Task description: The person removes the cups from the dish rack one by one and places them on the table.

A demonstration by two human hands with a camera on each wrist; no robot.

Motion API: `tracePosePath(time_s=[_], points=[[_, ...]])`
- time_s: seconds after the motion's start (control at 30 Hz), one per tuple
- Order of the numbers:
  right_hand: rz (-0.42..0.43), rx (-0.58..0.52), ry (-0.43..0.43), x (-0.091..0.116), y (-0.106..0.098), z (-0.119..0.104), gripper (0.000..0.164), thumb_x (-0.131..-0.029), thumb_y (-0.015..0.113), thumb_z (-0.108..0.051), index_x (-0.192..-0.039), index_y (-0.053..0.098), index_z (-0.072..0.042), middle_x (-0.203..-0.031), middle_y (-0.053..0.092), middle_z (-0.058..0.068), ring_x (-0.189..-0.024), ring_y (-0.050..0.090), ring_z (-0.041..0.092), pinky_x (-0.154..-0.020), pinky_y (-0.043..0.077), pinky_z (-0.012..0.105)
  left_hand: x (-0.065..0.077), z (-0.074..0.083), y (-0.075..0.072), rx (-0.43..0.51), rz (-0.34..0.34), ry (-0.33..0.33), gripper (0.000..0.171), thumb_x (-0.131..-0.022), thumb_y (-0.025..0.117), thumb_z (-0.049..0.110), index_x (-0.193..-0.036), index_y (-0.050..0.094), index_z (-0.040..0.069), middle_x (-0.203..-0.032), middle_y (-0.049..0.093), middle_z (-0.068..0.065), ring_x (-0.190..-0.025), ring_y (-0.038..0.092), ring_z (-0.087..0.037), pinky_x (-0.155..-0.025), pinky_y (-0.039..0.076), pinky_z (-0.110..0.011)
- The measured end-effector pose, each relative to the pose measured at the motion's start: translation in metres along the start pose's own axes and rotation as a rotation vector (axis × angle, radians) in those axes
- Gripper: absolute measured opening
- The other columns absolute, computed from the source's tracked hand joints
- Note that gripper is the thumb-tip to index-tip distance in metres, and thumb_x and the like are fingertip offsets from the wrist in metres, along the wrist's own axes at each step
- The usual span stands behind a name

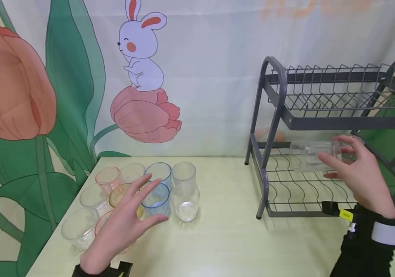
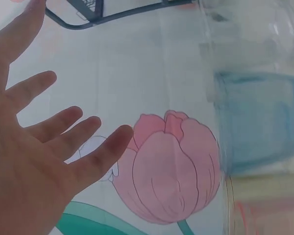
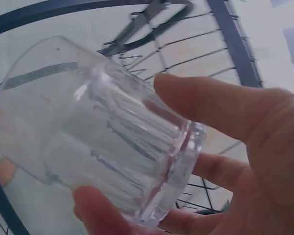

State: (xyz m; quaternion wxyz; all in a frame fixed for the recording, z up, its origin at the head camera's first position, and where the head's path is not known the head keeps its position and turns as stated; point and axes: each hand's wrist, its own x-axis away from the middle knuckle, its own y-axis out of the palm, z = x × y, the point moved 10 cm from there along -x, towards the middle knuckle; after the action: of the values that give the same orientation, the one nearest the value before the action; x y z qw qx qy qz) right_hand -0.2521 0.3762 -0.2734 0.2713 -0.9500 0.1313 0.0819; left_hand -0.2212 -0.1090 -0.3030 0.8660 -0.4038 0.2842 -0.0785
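My right hand (image 1: 360, 169) grips a clear glass tumbler (image 3: 112, 132) by its thick base end. The tumbler lies on its side in the air, its rim pointing left, between the upper and lower tiers of the grey wire dish rack (image 1: 277, 125). Over the group of glasses at the left, my left hand (image 1: 124, 215) is raised with fingers spread and nothing held. Near its fingertips stand a blue-rimmed glass (image 1: 157, 207) and a clear glass (image 1: 187, 209). The hand covers part of a yellowish glass (image 1: 117, 196) and a red-rimmed glass (image 1: 102, 223).
More glasses stand in rows on the pale table (image 1: 218, 238), among them a frosted clear glass (image 1: 184, 173) and a wide clear glass (image 1: 77, 227). The rack's upper basket (image 1: 342, 123) overhangs the right hand. A printed curtain (image 1: 214, 77) hangs behind the table.
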Motion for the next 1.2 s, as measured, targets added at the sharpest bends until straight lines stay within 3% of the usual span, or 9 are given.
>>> tracePosePath(time_s=[0.13, 0.27, 0.47, 0.67, 0.93, 1.03, 1.2], points=[[0.02, -0.086, 0.0, 0.014, -0.006, 0.002, 0.065, -0.095, 0.065, -0.028, -0.15, 0.033, -0.023, -0.135, 0.03, 0.016, -0.094, 0.056, 0.01, -0.065, 0.059, 0.04, -0.014, 0.008, 0.007, 0.097, 0.01, 0.017, 0.078, -0.079, 0.083, 0.032, -0.147, 0.045, 0.03, -0.154, 0.032, -0.003, -0.135, 0.039, -0.029, -0.095, 0.046, -0.051], [0.021, -0.154, 0.006, 0.025, -0.007, 0.003, 0.064, -0.094, 0.066, -0.024, -0.149, 0.034, -0.023, -0.133, 0.028, 0.014, -0.096, 0.057, 0.008, -0.064, 0.059, 0.041, -0.028, 0.017, 0.014, 0.15, 0.009, 0.037, 0.079, -0.079, 0.083, 0.032, -0.147, 0.044, 0.03, -0.153, 0.032, 0.0, -0.129, 0.046, -0.021, -0.095, 0.048, -0.042], [-0.057, -0.08, -0.054, 0.036, 0.001, 0.003, 0.063, -0.096, 0.065, -0.022, -0.15, 0.032, -0.021, -0.139, 0.03, 0.018, -0.09, 0.066, 0.004, -0.069, 0.058, 0.031, -0.043, 0.028, 0.021, 0.192, 0.019, 0.047, 0.078, -0.078, 0.084, 0.032, -0.146, 0.046, 0.028, -0.15, 0.036, 0.0, -0.114, 0.056, -0.017, -0.093, 0.049, -0.037], [-0.157, -0.088, -0.136, 0.04, 0.015, 0.001, 0.061, -0.095, 0.065, -0.01, -0.146, 0.035, -0.021, -0.135, 0.034, 0.011, -0.096, 0.064, 0.007, -0.07, 0.058, 0.03, -0.054, 0.047, 0.033, 0.289, 0.01, 0.097, 0.077, -0.078, 0.084, 0.028, -0.146, 0.047, 0.026, -0.148, 0.038, 0.002, -0.122, 0.05, -0.016, -0.093, 0.049, -0.038], [-0.266, -0.205, -0.25, 0.047, 0.04, -0.031, 0.062, -0.09, 0.065, 0.006, -0.142, 0.038, -0.012, -0.134, 0.037, 0.009, -0.099, 0.063, 0.017, -0.071, 0.058, 0.034, -0.065, 0.073, 0.051, 0.396, 0.02, 0.152, 0.078, -0.077, 0.085, 0.023, -0.145, 0.047, 0.026, -0.148, 0.039, 0.004, -0.12, 0.052, -0.014, -0.092, 0.05, -0.036], [-0.331, -0.275, -0.286, 0.048, 0.05, -0.045, 0.06, -0.089, 0.063, 0.01, -0.141, 0.038, -0.008, -0.13, 0.041, 0.014, -0.101, 0.064, 0.02, -0.072, 0.058, 0.036, -0.067, 0.084, 0.061, 0.444, 0.003, 0.173, 0.078, -0.076, 0.086, 0.022, -0.145, 0.048, 0.024, -0.149, 0.038, 0.004, -0.128, 0.046, -0.015, -0.092, 0.05, -0.035], [-0.419, -0.36, -0.293, 0.052, 0.066, -0.061, 0.062, -0.088, 0.062, 0.013, -0.14, 0.036, -0.008, -0.126, 0.042, 0.02, -0.102, 0.063, 0.025, -0.073, 0.058, 0.041, -0.066, 0.097, 0.076, 0.601, -0.025, 0.17, 0.08, -0.075, 0.086, 0.013, -0.145, 0.048, 0.023, -0.151, 0.031, 0.003, -0.13, 0.046, -0.018, -0.087, 0.054, -0.034]])
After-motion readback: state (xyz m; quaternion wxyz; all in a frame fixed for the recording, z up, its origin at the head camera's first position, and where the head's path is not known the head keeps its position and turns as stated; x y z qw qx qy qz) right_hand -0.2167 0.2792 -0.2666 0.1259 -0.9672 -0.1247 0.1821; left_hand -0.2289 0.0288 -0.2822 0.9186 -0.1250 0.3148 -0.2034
